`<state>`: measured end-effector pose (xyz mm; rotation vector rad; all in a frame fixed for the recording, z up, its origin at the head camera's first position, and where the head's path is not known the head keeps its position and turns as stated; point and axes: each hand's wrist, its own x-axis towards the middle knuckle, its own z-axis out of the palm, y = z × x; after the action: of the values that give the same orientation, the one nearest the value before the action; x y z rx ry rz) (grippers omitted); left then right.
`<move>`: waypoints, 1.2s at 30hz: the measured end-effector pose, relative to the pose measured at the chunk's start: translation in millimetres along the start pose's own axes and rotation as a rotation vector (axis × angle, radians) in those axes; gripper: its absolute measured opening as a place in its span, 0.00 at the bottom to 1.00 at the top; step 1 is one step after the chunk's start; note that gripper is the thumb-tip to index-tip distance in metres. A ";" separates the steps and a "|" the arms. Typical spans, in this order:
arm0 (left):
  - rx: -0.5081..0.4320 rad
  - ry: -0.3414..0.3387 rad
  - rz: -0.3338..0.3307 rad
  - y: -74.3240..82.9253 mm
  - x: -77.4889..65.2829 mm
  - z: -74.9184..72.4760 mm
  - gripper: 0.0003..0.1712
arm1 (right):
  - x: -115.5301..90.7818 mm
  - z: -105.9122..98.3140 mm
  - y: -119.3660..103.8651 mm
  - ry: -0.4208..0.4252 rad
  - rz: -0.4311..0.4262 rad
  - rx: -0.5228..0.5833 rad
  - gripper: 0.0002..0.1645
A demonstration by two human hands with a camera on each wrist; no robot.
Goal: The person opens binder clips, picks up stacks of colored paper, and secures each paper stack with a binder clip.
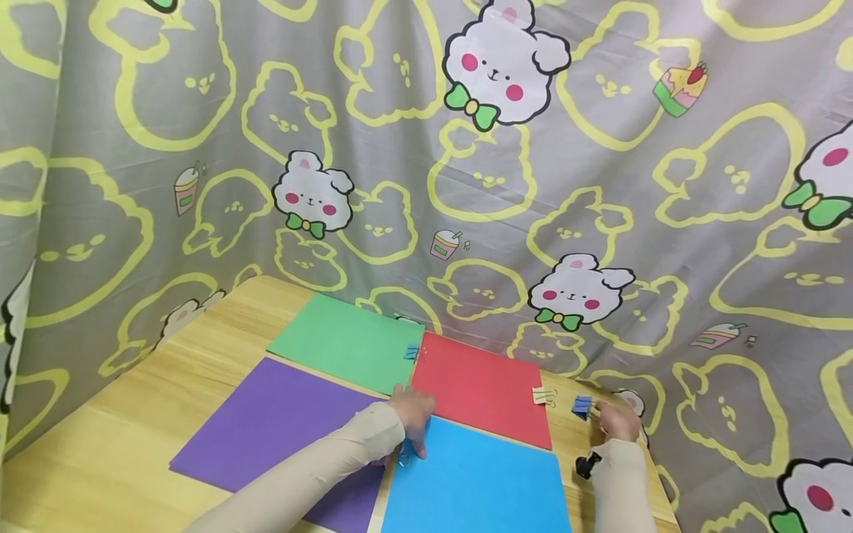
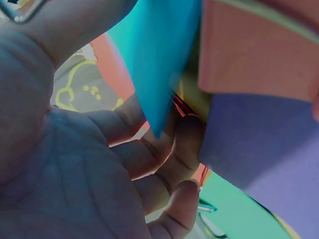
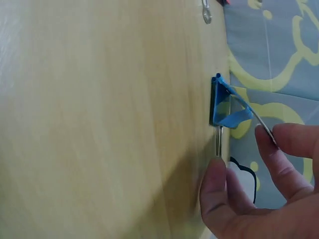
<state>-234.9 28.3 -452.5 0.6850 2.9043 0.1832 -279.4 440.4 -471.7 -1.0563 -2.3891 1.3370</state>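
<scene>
My right hand [image 1: 618, 420] holds a blue binder clip [image 1: 582, 406] by its silver handles. Up close in the right wrist view, fingers pinch one wire handle, which slants away from the blue clip [image 3: 219, 102], while another fingertip meets the second handle. My left hand [image 1: 412, 414] rests where the colored sheets meet, its thumb over the corner of the blue sheet [image 1: 480, 481]. In the left wrist view, loosely bent fingers of the left hand [image 2: 99, 164] lie behind a blue corner [image 2: 157, 64], beside a purple sheet [image 2: 269, 144]; the thumb tip is hidden.
Green [image 1: 346, 337], red [image 1: 483, 385] and purple [image 1: 273, 414] sheets lie on the wooden table [image 1: 133, 414]. A blue clip [image 1: 412, 352] and a cream clip [image 1: 541, 395] sit at sheet edges. A black clip [image 1: 588, 465] lies near the right forearm. Patterned curtain [image 1: 400, 148] surrounds the table.
</scene>
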 end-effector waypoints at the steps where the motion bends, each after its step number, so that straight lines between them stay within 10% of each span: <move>1: -0.003 -0.004 0.000 -0.3 0.7 -0.3 0.32 | -0.7 -0.5 -0.2 -0.009 0.009 0.027 0.36; 7: -0.055 -0.038 -0.013 0.3 4.4 -1.9 0.32 | 1.1 -5.4 0.3 -0.036 0.092 0.262 0.33; 12: -0.173 -0.053 -0.017 1.4 5.4 -2.6 0.28 | 1.9 -10.6 4.8 -0.111 0.124 0.384 0.09; 18: -0.461 -0.091 -0.053 -7.3 6.6 0.5 0.28 | 3.6 -13.0 10.9 -0.231 0.120 0.446 0.21; 24: -0.740 -0.216 -0.120 -19.9 6.8 -0.2 0.31 | 2.8 -19.1 11.9 -0.390 0.118 0.444 0.12; 30: -0.955 -0.228 -0.202 -27.2 -1.4 -0.8 0.28 | -0.9 -19.9 14.2 -0.324 0.126 0.469 0.62; 36: -1.040 -0.190 -0.197 -24.5 2.4 5.8 0.20 | -0.8 -21.4 20.2 -0.337 0.109 0.445 0.62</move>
<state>-246.6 8.1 -462.2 0.1978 2.1975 1.3583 -258.5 460.7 -475.8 -0.8985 -2.0980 2.1040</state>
